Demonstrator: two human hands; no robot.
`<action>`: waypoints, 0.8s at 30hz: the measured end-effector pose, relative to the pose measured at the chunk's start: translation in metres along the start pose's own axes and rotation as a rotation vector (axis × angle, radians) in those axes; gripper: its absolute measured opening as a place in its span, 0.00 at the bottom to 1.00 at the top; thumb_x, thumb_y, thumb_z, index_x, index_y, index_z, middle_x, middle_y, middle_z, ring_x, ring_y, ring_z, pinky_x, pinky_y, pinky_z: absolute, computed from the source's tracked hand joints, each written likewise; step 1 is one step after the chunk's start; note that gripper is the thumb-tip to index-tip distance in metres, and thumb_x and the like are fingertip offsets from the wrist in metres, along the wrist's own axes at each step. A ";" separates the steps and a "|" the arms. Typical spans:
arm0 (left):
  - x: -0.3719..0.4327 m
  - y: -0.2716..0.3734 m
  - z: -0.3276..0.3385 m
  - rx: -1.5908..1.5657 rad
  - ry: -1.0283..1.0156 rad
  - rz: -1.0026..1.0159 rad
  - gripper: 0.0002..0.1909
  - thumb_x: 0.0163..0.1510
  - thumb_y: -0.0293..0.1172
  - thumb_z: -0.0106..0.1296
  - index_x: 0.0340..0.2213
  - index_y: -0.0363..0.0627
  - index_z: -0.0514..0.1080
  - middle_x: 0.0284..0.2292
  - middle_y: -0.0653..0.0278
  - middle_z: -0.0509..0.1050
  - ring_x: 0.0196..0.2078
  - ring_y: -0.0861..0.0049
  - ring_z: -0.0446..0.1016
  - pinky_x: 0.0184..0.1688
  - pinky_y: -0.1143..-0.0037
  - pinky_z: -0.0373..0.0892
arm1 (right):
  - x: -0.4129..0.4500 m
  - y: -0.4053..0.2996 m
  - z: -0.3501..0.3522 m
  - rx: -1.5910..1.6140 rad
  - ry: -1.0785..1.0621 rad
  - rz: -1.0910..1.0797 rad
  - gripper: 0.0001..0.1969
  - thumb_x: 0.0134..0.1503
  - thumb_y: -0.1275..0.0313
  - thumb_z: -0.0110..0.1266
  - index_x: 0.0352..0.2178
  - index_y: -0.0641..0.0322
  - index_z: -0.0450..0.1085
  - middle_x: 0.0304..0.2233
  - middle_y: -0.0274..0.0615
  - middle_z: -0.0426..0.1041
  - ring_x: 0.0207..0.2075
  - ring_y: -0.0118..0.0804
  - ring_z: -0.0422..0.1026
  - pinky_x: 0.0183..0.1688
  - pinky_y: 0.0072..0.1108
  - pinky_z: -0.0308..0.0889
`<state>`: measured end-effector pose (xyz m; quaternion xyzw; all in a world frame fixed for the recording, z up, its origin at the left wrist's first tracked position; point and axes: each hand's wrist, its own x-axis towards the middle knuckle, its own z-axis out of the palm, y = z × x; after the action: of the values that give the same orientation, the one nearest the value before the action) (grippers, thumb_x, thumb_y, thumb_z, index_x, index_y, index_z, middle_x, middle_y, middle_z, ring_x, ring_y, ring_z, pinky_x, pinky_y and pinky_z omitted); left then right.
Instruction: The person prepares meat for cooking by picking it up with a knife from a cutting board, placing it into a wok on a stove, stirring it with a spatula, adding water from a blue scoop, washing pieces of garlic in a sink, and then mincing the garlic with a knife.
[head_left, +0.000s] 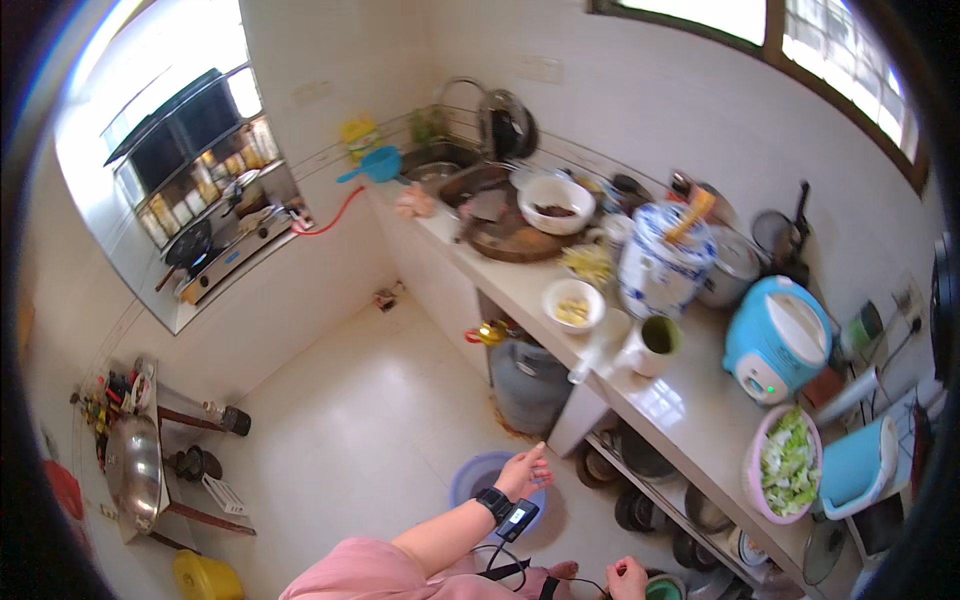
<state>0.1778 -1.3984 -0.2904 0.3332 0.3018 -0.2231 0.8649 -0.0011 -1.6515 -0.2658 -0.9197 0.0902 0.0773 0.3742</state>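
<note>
My left hand (526, 474) is stretched out with nothing in it, fingers apart, above a purple plastic basin (469, 480) on the floor. A black strap with a small device circles that wrist. Low in the picture is my right hand (627, 579), its fingers curled; whether they hold anything is unclear. On the counter stand a white bowl of pale yellow pieces (573, 306), a green-lined mug (654, 346), a blue rice cooker (780, 341) and a pink basket of chopped greens (787, 465). A white bowl with dark food (556, 204) rests on a round wooden chopping board (502, 240).
The tiled counter (697, 427) runs diagonally along the right, with a gas cylinder (529, 386) and pots on a shelf below. A blue dipper (381, 163) lies near the sink. A stove (240, 259) occupies the window recess. At left are a steel wok (136, 472) and yellow bucket (206, 576).
</note>
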 end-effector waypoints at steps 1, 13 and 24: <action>-0.013 0.029 -0.021 -0.047 0.003 0.031 0.20 0.46 0.42 0.52 0.32 0.41 0.58 0.29 0.62 0.61 0.27 0.72 0.66 0.32 0.69 0.68 | 0.008 -0.022 0.015 0.006 -0.099 -0.005 0.10 0.47 0.69 0.49 0.26 0.68 0.64 0.24 0.53 0.68 0.25 0.45 0.67 0.29 0.29 0.63; -0.177 0.266 -0.280 -0.353 0.338 0.561 0.08 0.48 0.33 0.49 0.30 0.46 0.63 0.24 0.66 0.65 0.25 0.77 0.65 0.35 0.69 0.66 | 0.099 -0.310 0.207 0.395 -0.612 -0.258 0.10 0.49 0.74 0.47 0.33 0.69 0.63 0.24 0.41 0.68 0.24 0.29 0.69 0.26 0.18 0.64; -0.215 0.390 -0.439 -0.694 0.494 0.821 0.15 0.45 0.44 0.51 0.30 0.49 0.62 0.30 0.67 0.61 0.34 0.76 0.62 0.40 0.66 0.62 | 0.285 -0.563 0.311 0.542 -0.811 -0.427 0.11 0.52 0.71 0.44 0.35 0.67 0.62 0.26 0.37 0.68 0.23 0.25 0.69 0.22 0.14 0.62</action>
<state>0.0886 -0.7814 -0.2356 0.1623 0.3960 0.3257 0.8431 0.3781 -1.0678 -0.1660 -0.6843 -0.2344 0.3224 0.6106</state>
